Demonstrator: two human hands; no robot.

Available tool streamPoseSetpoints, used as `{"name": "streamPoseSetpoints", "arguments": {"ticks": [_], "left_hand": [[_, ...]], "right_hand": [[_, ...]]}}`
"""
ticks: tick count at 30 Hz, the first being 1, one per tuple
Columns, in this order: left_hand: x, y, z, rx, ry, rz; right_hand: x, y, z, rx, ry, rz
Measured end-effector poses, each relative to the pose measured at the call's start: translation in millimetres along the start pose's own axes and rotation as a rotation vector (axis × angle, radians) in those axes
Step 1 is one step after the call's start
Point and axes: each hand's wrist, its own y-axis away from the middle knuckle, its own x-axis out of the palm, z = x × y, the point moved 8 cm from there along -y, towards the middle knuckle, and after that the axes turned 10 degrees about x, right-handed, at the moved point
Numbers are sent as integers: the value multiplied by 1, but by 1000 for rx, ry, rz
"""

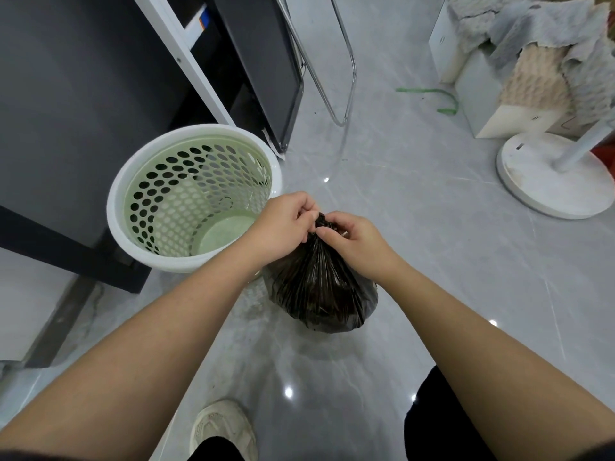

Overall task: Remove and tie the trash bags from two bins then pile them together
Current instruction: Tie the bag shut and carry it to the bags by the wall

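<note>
Both hands, left hand (283, 224) and right hand (349, 237), pinched the crinkled black plastic trash bag's (319, 291) gathered neck, apparently to knot it; the emptied perforated pale-green bin (186, 201) stood at ten o'clock.

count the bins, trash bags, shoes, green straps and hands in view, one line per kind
bin: 1
black trash bag: 1
shoe: 1
green strap: 1
hands: 2, left hand and right hand, both pinching the bag's gathered neck
total: 6
</note>
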Motion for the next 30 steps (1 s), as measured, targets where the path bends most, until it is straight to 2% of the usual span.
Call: {"name": "streamPoseSetpoints", "arguments": {"ticks": [6,11,18,23,26,30], "left_hand": [[-20,-11,-9,-45,-3,7],[-49,-10,-41,-73,32,64],[-82,12,-85,-186,42,129],[-70,37,-72,-374,97,153],[-70,49,-52,-424,-140,154],[-68,68,-16,-435,-655,338]], "right_hand": [[-1,-1,21,19,66,-117],[-10,10,71,-5,187,-153],[-15,29,130,-10,385,-35],[-13,40,116,140,585,68],[-21,46,96,268,598,81],[-21,44,75,320,580,100]]}}
